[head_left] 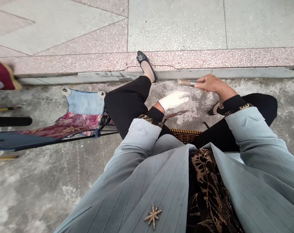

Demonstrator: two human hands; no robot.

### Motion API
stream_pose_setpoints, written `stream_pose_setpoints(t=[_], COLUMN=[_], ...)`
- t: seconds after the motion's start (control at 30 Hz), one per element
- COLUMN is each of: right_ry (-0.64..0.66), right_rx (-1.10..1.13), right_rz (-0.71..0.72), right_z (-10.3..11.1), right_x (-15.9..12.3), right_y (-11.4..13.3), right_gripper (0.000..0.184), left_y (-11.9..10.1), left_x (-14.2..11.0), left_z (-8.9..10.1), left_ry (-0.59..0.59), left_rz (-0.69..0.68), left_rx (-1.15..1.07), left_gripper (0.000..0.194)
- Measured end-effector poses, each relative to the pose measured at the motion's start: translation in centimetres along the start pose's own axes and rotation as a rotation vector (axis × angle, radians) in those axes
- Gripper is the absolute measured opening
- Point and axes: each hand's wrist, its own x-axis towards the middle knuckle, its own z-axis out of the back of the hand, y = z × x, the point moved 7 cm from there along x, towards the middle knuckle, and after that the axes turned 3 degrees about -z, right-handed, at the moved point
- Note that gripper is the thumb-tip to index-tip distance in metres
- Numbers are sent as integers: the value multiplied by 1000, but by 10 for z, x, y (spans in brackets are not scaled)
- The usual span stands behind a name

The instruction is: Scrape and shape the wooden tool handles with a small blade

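Observation:
My right hand (211,83), bare, is closed around one end of a short brownish rod (184,83) with a silvery band wrapped near my fingers. The rod points left, held above the concrete. I cannot make out what kind of tool it is. My left hand (174,99) wears a white glove and hangs lower, apart from the rod. Its fingers are stretched out to the right, slightly bent, with nothing visible in them. Below the glove lies a thin reddish-brown stick (176,114) with a metal-looking band; its left end is hidden by my sleeve.
A raised tiled step (176,26) runs along the front, with my left shoe (143,60) on its edge. A woven seat (187,136) shows between my legs. To the left stands a folding chair (81,119) with blue and floral fabric. A red shoe (2,76) is at the far left.

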Motion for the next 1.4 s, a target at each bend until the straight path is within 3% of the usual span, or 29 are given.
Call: stream_pose_setpoints(t=[0.1,0.27,0.47,0.57,0.73,0.87,0.97,1.03,1.1,1.2,1.3,1.4], right_ry=[-68,83,536,637,470,177,-40,-106,-127,-74,34,173], right_rx=[-259,-519,-358,-142,172,335,282,65,-216,-539,-697,-702], right_rz=[-73,-51,28,141,294,293,178,53,-45,-71,-64,-54], right_z=[1,-16,-45,-43,-18,1,11,11,9,-2,-18,-30], right_x=[2,1,-13,-25,-32,-22,-10,-3,1,4,4,2], right_y=[-2,3,1,12,30,26,12,3,-2,2,2,-2], right_gripper=[46,32,40,45,50,57,55,46,38,37,37,33], left_y=[1,1,-2,-2,-1,-6,-6,-5,-3,-2,-1,2], left_x=[1,-1,-2,-3,-7,-10,-8,-5,-2,-1,-2,-2], left_z=[-6,-10,6,11,6,-11,-14,-14,-14,-18,-22,-18], left_ry=[35,126,55,38,4,115,121,105,87,90,128,122], left_rz=[-40,-32,-59,-42,66,110,120,93,50,-10,-46,-51], left_rx=[107,250,144,-80,-395,-417,-312,-205,-82,62,128,159], left_gripper=[27,37,32,27,36,42,43,41,37,31,31,32])
